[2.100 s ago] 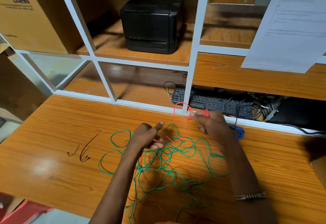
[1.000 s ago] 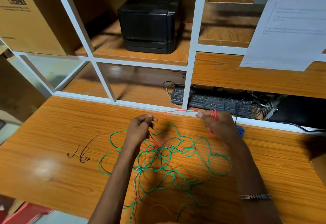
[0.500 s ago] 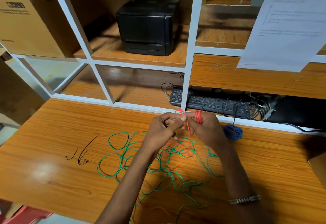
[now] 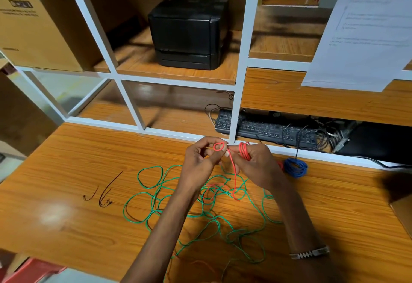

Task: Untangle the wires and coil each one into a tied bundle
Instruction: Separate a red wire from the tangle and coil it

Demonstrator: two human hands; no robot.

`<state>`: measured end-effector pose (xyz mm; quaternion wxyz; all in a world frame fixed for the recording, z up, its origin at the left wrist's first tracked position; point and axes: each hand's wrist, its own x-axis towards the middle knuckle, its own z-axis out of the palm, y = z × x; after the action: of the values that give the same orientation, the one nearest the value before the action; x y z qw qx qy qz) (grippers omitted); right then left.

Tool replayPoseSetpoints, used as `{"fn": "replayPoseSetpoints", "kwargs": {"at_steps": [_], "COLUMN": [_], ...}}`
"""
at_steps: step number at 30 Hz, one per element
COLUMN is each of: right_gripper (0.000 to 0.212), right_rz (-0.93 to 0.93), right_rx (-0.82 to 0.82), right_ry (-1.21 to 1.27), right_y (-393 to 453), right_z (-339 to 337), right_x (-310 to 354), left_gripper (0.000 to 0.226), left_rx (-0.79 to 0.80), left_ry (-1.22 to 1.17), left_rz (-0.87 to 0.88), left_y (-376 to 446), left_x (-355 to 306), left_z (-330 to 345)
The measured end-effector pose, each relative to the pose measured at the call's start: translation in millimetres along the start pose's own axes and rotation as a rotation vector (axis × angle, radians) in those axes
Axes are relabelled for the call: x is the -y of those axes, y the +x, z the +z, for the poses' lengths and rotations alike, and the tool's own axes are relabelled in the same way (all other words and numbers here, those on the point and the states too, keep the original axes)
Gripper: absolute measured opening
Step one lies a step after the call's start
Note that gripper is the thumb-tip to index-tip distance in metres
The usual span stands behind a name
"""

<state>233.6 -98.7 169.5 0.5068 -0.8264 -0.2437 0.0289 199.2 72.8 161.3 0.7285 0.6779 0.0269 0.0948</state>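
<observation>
1. Green wire (image 4: 200,213): it lies loose on the desk (image 4: 66,171) in many crossing loops, spread under both your forearms. Not coiled, not tied. Most of the work left sits here.
2. Your left hand (image 4: 200,162): fingers curled, pinching a small loop of the red wire (image 4: 234,171) near its end, held above the pile.
3. Red wire: a strand hangs from between your hands into the green tangle, so part of it seems not yet free.
4. Your right hand (image 4: 256,166): fingers closed round several turns of red wire wound over them. This coil looks partly made, with no tie visible.
5. Blue bundle (image 4: 295,167): it rests on the desk just right of your right hand, wound tight. Judged finished, though the tie itself can't be made out.
</observation>
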Motion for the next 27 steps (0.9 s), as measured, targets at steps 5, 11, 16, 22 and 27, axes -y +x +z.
{"fn": "replayPoseSetpoints", "kwargs": {"at_steps": [5,11,16,22,27], "right_gripper": [0.032,0.02,0.019,0.009,0.02], "right_rz": [-0.029,0.04,0.14,0.155,0.179], "right_rx": [0.027,0.089,0.051,-0.027,-0.071], "right_ry": [0.09,0.042,-0.065,-0.105,0.099], "right_y": [4,3,-4,-4,-6], "right_z": [1,-4,-12,-20,-24], "right_x": [11,3,-8,-11,-2], "left_gripper": [0.012,0.014,0.022,0.033,0.017], "left_rx": [-0.022,0.139,0.438,0.317,0.159], "left_ry": [-0.162,-0.063,0.171,0.287,0.001], "left_rz": [0.05,0.04,-0.056,-0.067,-0.098], "left_y": [-6,-9,-7,-4,-1], "left_x": [-2,-12,-12,3,6], "left_z": [5,-10,-29,-15,-8]}}
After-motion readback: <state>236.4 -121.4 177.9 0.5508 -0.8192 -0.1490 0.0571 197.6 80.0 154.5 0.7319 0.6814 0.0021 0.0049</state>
